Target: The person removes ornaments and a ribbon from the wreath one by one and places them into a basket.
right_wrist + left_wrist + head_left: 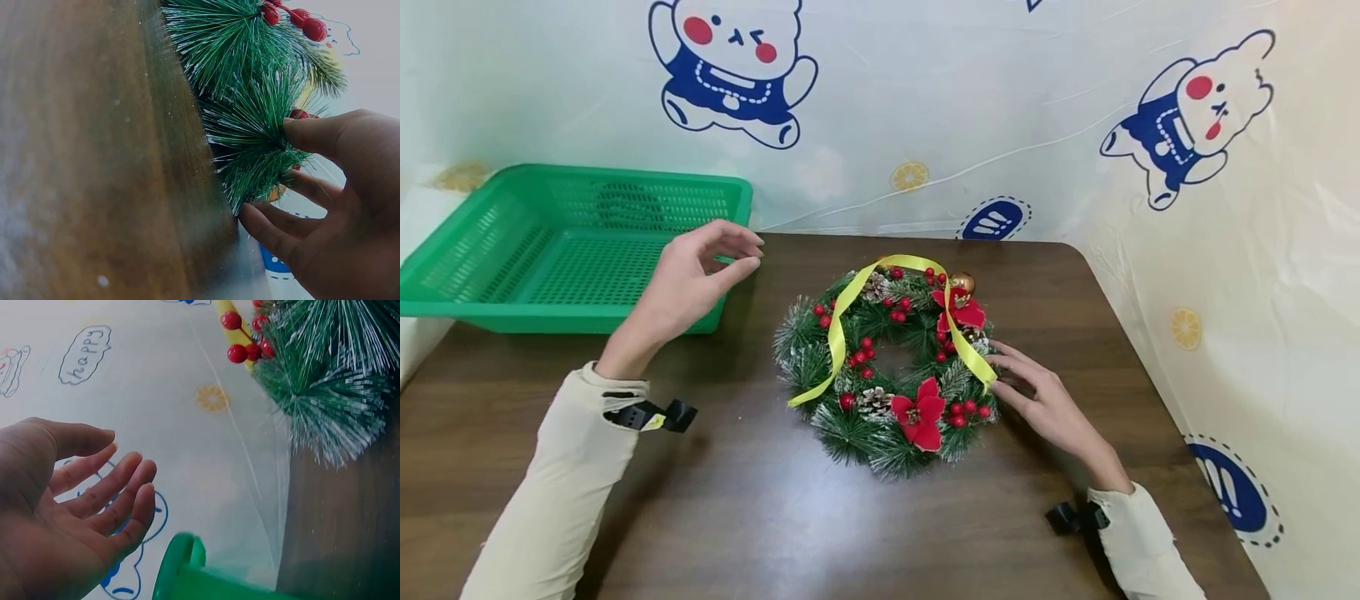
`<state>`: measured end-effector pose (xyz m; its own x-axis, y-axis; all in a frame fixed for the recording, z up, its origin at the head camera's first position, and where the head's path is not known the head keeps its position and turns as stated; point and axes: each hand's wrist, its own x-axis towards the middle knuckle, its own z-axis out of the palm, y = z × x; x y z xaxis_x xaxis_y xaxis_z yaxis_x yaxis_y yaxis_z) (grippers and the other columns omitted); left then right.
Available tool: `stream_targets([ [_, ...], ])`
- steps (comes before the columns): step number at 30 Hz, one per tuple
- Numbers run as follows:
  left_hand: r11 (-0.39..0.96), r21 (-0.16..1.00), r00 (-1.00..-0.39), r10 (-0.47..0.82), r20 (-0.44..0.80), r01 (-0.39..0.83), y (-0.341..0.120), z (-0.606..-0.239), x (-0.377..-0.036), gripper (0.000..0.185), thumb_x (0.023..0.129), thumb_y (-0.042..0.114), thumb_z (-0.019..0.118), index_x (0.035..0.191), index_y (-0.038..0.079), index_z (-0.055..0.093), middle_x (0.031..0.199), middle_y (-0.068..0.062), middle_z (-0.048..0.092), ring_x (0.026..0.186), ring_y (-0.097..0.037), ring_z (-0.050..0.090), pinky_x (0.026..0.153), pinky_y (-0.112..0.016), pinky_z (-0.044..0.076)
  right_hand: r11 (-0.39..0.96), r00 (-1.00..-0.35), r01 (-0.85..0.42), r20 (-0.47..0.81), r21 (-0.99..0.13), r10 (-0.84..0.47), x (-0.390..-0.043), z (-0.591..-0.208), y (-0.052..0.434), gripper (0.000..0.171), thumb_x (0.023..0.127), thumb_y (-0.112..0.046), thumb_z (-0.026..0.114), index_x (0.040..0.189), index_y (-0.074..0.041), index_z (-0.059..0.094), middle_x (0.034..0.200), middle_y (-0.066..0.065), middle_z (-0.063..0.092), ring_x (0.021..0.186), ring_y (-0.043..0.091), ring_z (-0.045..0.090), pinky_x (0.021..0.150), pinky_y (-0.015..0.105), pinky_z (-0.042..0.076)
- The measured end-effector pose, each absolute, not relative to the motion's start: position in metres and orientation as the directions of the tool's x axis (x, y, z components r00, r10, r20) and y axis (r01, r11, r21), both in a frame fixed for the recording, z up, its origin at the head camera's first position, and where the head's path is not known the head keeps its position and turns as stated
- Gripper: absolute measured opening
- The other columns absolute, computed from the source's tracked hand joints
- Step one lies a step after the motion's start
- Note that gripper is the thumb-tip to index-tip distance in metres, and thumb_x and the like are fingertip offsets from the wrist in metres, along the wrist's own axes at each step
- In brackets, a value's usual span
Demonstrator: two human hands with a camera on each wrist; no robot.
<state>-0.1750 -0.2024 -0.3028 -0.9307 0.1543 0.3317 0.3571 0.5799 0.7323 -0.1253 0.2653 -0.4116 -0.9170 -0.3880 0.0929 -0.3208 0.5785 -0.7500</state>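
Observation:
A green pine wreath [887,367] with red berries, pine cones, red poinsettias and a gold ball lies flat on the dark wooden table [775,508]. A yellow ribbon [838,321] arcs over its top, with both ends hanging down across it. My right hand [1011,375] is at the wreath's right rim, by the ribbon's right end. In the right wrist view, the thumb and fingers of my right hand [275,175] hold a pine tuft [250,137] between them. My left hand [748,254] hovers left of the wreath, relaxed and empty; the left wrist view shows the left hand [94,487] loosely spread.
An empty green plastic basket [587,171] sits at the table's back left, just behind my left hand; the basket's corner [181,562] shows in the left wrist view. A cartoon-printed plastic sheet [1000,125] walls the back and right sides. Bare table lies in front of the wreath.

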Motion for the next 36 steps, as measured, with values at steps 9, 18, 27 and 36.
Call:
stream_targets([
  [9,0.539,0.74,-0.916,0.217,0.338,0.402,-0.188,-0.31,-0.181,0.021,0.098,0.02,0.065,0.118,0.013,0.066,0.108,-0.005,0.069,0.097,-0.013,0.062,0.077,-0.023,0.048,0.558,-0.917,-0.309,0.085,-0.77,-0.391,-0.123,-0.416,0.261,0.034,0.099,-0.022,0.063,0.133,-0.02,0.062,0.155,0.0,0.041,0.12,0.02,0.06,0.095,0.034,0.053],
  [18,0.511,0.756,-0.912,0.263,0.315,0.409,-0.176,-0.312,-0.192,0.022,0.098,0.018,0.065,0.119,0.012,0.065,0.108,-0.003,0.069,0.096,-0.015,0.063,0.078,-0.024,0.05,0.548,-0.916,-0.312,0.092,-0.776,-0.391,-0.125,-0.415,0.257,0.034,0.099,-0.023,0.064,0.133,-0.021,0.062,0.154,0.0,0.042,0.116,0.019,0.062,0.094,0.034,0.053],
  [27,0.494,0.754,-0.898,0.314,0.308,0.432,-0.161,-0.321,-0.204,0.02,0.098,0.013,0.065,0.117,0.01,0.065,0.109,-0.006,0.068,0.099,-0.018,0.064,0.085,-0.038,0.052,0.587,-0.918,-0.323,0.093,-0.742,-0.387,-0.129,-0.413,0.26,0.034,0.098,-0.008,0.063,0.132,-0.009,0.061,0.153,0.011,0.042,0.115,0.028,0.063,0.095,0.047,0.052],
  [36,0.488,0.785,-0.914,0.328,0.239,0.381,-0.153,-0.333,-0.214,0.02,0.099,0.015,0.063,0.118,0.009,0.063,0.113,-0.009,0.067,0.105,-0.023,0.062,0.09,-0.046,0.049,0.591,-0.909,-0.326,0.073,-0.738,-0.41,-0.134,-0.407,0.265,0.033,0.098,-0.01,0.064,0.131,-0.012,0.062,0.153,0.009,0.044,0.128,0.029,0.055,0.099,0.048,0.049],
])
